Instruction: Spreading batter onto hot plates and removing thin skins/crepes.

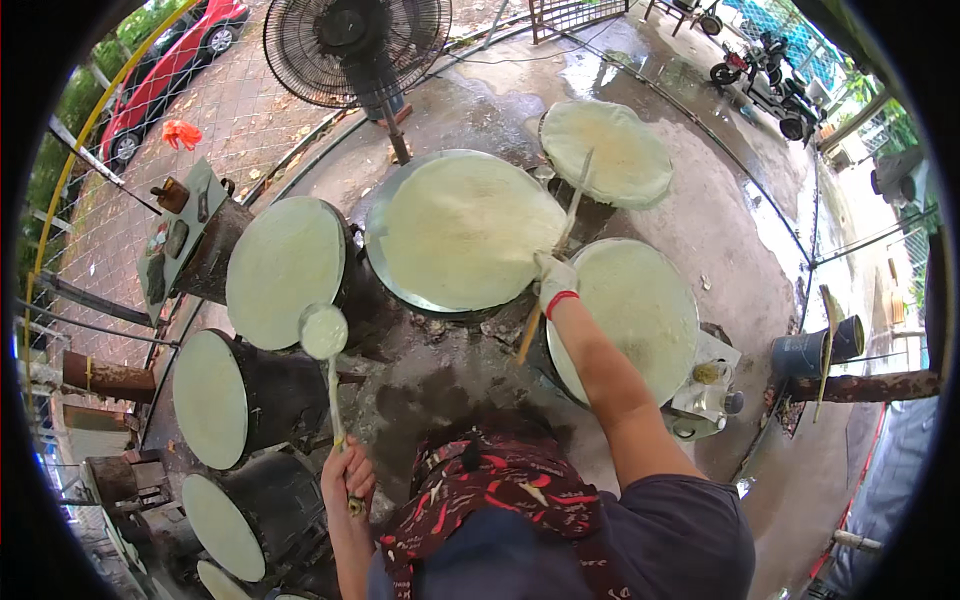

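My left hand (pixel 349 474) grips the handle of a ladle (pixel 324 331), whose bowl holds pale green batter over the lower edge of a batter-coated round griddle (pixel 285 270). My right hand (pixel 555 279), in a white glove with a red band at the wrist, is closed around a long wooden stick (pixel 577 196). It is between the central griddle (pixel 469 229), where pale batter leaves some metal bare at the left, and the right griddle (pixel 634 319), coated too. The stick's far end overlaps a thin round pale sheet (pixel 606 154) at the upper right.
More coated griddles (pixel 211 399) on dark drums curve down the left side. A pedestal fan (pixel 352 45) stands ahead. A small table (pixel 184 232) with several items is at the left; a stand with jars (pixel 709 375) is right. Blue buckets (pixel 799 354) stand farther right.
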Available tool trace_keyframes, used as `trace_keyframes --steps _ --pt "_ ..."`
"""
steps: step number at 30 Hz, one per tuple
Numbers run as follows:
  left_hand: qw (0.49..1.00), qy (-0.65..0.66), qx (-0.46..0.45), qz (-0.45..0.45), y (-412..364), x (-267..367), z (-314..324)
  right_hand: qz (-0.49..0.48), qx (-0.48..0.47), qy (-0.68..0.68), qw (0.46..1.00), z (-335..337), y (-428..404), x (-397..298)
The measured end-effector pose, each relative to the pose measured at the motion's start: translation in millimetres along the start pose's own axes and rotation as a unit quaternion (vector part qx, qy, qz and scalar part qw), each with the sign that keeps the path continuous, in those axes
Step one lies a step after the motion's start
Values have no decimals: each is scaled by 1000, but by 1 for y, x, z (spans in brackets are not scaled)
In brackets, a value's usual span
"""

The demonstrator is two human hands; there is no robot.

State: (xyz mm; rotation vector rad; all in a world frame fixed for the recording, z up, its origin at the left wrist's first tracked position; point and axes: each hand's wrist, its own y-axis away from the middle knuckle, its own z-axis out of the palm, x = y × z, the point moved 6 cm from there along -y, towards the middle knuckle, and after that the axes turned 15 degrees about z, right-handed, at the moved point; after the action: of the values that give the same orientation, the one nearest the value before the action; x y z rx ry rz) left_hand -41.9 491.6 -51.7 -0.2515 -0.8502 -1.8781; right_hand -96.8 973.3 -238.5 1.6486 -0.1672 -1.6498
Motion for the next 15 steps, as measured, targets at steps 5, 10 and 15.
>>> trace_keyframes --steps 5,10,15 --pt "997 -24 -38 -67 -12 -18 15 52 63 3 997 -83 80 -64" --pt "992 -25 -70 -103 7 -31 27 6 182 151 972 -242 84 -32" --pt "982 -115 -75 -128 8 -53 41 -61 307 188 931 -359 95 -3"
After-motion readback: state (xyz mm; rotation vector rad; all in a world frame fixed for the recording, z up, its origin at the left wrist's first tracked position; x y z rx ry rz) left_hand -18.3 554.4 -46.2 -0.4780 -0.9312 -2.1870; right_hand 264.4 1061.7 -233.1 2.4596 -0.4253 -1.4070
